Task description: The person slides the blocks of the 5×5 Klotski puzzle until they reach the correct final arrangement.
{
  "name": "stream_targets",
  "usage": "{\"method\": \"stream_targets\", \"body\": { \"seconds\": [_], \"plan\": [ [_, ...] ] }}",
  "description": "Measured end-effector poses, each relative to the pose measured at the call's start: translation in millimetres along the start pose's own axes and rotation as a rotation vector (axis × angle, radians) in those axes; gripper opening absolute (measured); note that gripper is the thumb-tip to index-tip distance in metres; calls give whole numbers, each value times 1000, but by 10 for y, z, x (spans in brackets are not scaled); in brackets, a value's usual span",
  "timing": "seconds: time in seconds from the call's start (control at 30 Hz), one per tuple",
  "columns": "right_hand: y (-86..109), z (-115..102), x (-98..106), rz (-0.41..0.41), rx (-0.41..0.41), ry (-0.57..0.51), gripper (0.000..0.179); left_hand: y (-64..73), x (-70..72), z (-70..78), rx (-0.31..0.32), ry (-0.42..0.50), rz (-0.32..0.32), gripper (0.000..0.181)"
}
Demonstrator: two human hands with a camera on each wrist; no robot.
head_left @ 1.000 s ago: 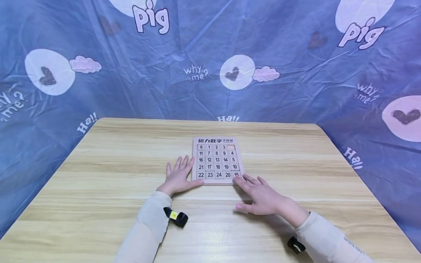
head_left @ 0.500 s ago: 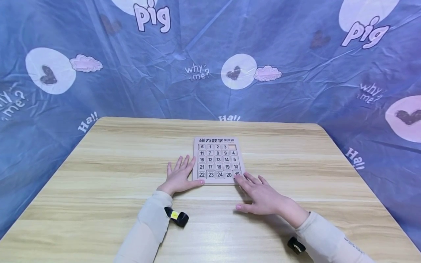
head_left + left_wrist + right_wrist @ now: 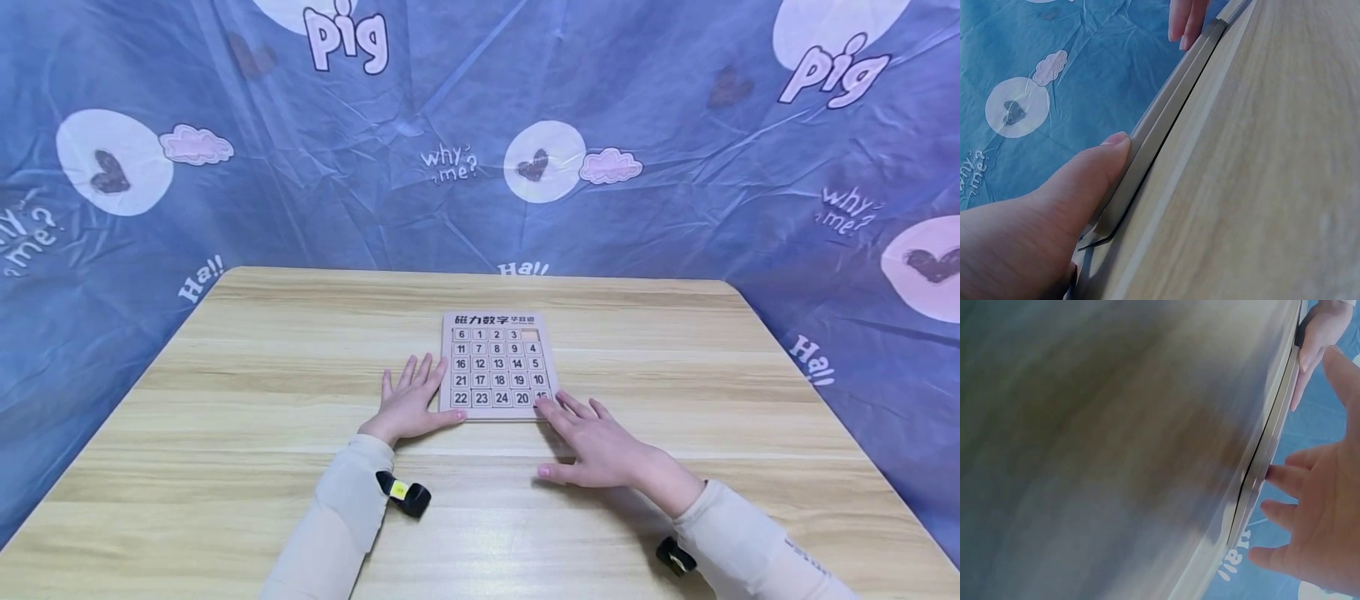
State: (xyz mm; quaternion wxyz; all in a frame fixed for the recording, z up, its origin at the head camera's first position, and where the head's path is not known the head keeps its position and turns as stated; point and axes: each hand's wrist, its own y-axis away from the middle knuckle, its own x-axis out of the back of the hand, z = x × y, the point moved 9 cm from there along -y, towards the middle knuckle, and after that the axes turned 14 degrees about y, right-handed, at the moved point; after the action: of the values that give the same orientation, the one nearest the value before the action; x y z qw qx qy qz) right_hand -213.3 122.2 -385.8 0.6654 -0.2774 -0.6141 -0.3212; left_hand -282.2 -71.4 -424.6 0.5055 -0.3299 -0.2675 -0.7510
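Note:
A number slide puzzle (image 3: 498, 412) lies flat on the table, its rows of numbered tiles facing up. One square at the top right of its grid (image 3: 530, 335) holds no tile. My left hand (image 3: 405, 408) rests along the left side with fingers spread, and its thumb (image 3: 1116, 150) lies on the near-left corner. With its index fingertip my right hand (image 3: 600, 450) touches the near-right tile, marked 15, and partly covers the number. The other right fingers (image 3: 1272, 557) extend past the puzzle's right edge, and the thumb stays apart from the puzzle.
The puzzle sits near the middle of a wood-grain table (image 3: 300, 333). Behind and beside the table hangs a blue printed cloth (image 3: 375, 208). Small black devices, such as the one on the left sleeve (image 3: 408, 497), are strapped to both forearms.
The right index fingertip has slid slightly away from me and covers more of the 15 tile. The left hand keeps its place, and the tile order looks the same.

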Motion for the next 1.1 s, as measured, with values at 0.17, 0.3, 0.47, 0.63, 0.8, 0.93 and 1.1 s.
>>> {"method": "stream_targets", "body": {
  "seconds": [0.17, 0.3, 0.47, 0.63, 0.8, 0.93, 1.1],
  "plan": [
    [-53, 27, -18, -21, -14, 10, 89, 4, 2, 6, 0, 2, -2, 94],
    [-89, 41, -27, -40, -20, 9, 90, 1, 5, 6, -1, 7, -2, 94],
    [-148, 70, -37, -53, -26, 9, 91, -7, 6, -19, 7, 9, -3, 95],
    [-217, 123, -39, -56, -44, 13, 93, -7, -2, -17, 10, 7, -7, 95],
    [-246, 158, -40, -67, -54, -3, 93, -14, -14, -17, 10, 4, -10, 95],
    [-266, 183, -40, -68, -69, -23, 93, -16, -15, -18, 8, 6, -11, 95],
    [-292, 197, -40, -69, -72, -34, 94, -6, 4, -17, 4, 4, -2, 95]
  ]
}}
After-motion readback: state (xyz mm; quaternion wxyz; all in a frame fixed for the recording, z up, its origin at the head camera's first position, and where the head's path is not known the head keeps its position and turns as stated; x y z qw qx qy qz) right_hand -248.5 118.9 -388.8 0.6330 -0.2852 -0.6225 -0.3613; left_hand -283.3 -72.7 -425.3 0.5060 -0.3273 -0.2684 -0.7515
